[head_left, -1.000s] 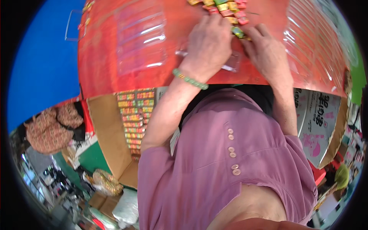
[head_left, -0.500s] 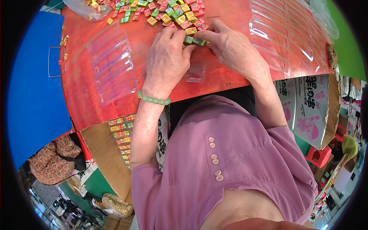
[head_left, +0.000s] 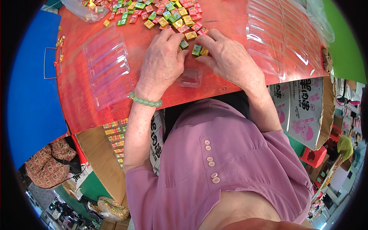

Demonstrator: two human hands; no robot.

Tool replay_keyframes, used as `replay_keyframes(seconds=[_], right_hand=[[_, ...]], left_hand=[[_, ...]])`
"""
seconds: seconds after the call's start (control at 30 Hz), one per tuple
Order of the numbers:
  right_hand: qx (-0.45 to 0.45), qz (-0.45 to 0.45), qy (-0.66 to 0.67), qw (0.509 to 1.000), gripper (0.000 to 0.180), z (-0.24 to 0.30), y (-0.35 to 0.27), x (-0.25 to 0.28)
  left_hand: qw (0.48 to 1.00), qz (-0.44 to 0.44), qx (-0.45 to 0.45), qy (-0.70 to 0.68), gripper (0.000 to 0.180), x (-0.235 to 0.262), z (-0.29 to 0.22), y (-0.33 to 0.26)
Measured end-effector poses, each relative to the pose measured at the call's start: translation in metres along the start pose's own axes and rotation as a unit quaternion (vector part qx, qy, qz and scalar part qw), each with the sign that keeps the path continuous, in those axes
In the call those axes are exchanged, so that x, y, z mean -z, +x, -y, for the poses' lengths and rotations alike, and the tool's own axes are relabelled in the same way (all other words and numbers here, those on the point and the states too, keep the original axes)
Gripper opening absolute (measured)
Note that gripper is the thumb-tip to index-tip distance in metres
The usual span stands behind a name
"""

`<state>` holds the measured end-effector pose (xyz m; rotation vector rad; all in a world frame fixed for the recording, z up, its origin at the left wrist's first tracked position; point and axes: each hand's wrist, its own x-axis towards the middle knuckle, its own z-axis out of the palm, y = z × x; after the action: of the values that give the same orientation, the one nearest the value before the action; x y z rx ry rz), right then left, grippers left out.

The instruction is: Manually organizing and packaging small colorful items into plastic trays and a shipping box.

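Note:
My left hand (head_left: 161,63) is closed at the fingertips around a small green box (head_left: 184,44), partly hidden behind the fingers. A bracelet of pale green beads (head_left: 147,102) circles that wrist. Opposite it, my right hand (head_left: 234,59) pinches another green box (head_left: 196,50) together with a yellow box (head_left: 204,51) between thumb and fingers. Just below my hands lies a small clear plastic tray (head_left: 191,82) at the table's near edge. Loose red, yellow and green boxes (head_left: 166,15) spread in a pile beyond my fingers.
The red table (head_left: 145,115) carries a clear compartment tray (head_left: 109,63) at left and more clear trays (head_left: 287,38) at right. A plastic bag (head_left: 86,11) sits far left. Below the table, an open carton (head_left: 100,149) holds rows of filled boxes. A blue board (head_left: 32,84) borders the left.
My hands have moved slightly apart. A yellow box now shows beside the green one in my right fingers. The whole view has shifted a little.

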<state>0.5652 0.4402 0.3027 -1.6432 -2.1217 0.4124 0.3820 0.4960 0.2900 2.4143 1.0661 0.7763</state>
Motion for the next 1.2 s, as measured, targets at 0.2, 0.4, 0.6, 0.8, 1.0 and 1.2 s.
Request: replay_keyframes(seconds=[0.2, 0.4, 0.6, 0.8, 1.0, 1.2], right_hand=[[-0.002, -0.008, 0.004, 1.0, 0.028, 0.001, -0.001, -0.006], [-0.071, -0.056, -0.005, 0.996, 0.022, -0.004, 0.0, 0.003], [-0.091, -0.081, -0.054, 0.991, 0.028, -0.016, 0.013, -0.001], [-0.095, -0.074, -0.102, 0.987, 0.038, -0.007, 0.02, -0.005], [-0.094, -0.093, -0.131, 0.983, 0.034, -0.011, 0.03, -0.015], [-0.068, -0.101, -0.186, 0.975, 0.028, -0.014, 0.036, -0.018]], left_hand=[[1.0, -0.006, 0.003, 0.028, 0.025, -0.004, 0.002, -0.001], [0.998, 0.0, 0.009, 0.059, 0.022, 0.0, 0.005, -0.003], [0.998, 0.0, 0.012, 0.066, 0.02, 0.0, 0.004, -0.001], [0.997, 0.002, 0.007, 0.071, 0.021, 0.003, 0.003, -0.003], [0.998, 0.008, 0.01, 0.066, 0.023, 0.004, 0.004, -0.003], [0.999, 0.001, 0.001, 0.051, 0.026, 0.003, 0.009, -0.004]])
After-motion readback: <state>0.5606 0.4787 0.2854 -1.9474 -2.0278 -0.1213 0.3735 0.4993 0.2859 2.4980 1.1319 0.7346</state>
